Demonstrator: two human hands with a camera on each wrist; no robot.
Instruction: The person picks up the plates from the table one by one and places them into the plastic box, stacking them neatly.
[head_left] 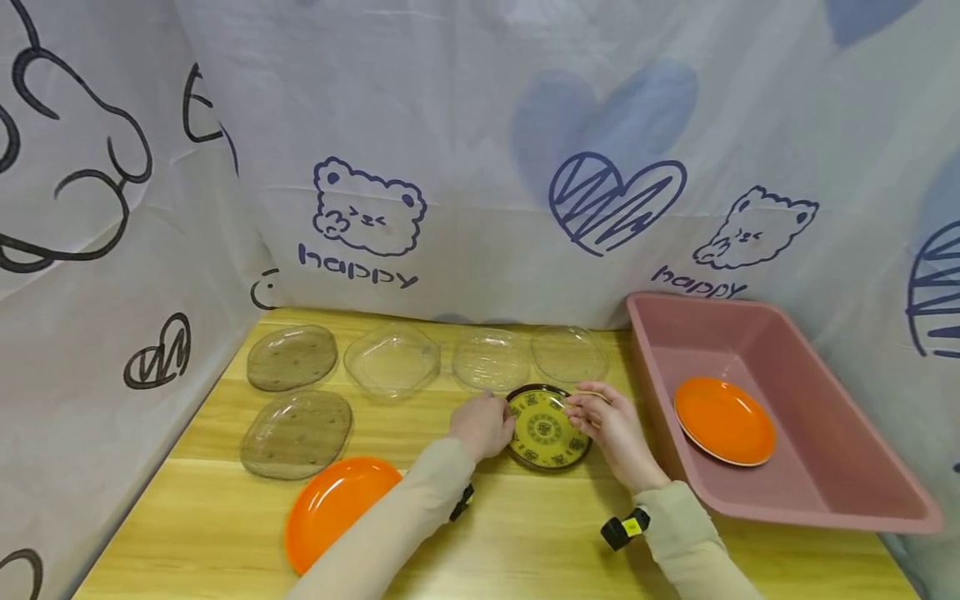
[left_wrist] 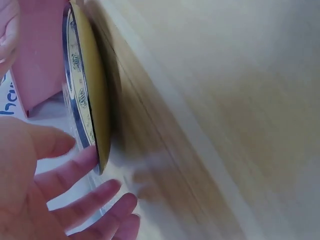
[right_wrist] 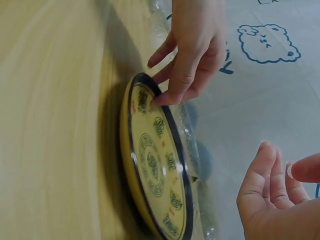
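A yellow plate with a dark rim and a ring of dark motifs [head_left: 543, 427] lies face up on the wooden table. At its left rim is my left hand [head_left: 483, 423]; in the left wrist view the index fingertip touches the plate's edge [left_wrist: 92, 95] while the thumb stands apart from it. My right hand [head_left: 611, 429] hovers over the right side, fingers loosely bent. In the right wrist view that hand [right_wrist: 275, 195] is clear of the plate [right_wrist: 152, 160] and holds nothing.
Clear, wavy-edged dishes [head_left: 393, 362] line the table's back and left side. An orange plate [head_left: 337, 504] lies front left, partly behind my left sleeve. At right stands a pink tub [head_left: 817, 483] with another orange plate [head_left: 723, 421] inside. A printed cloth [head_left: 480, 167] hangs behind.
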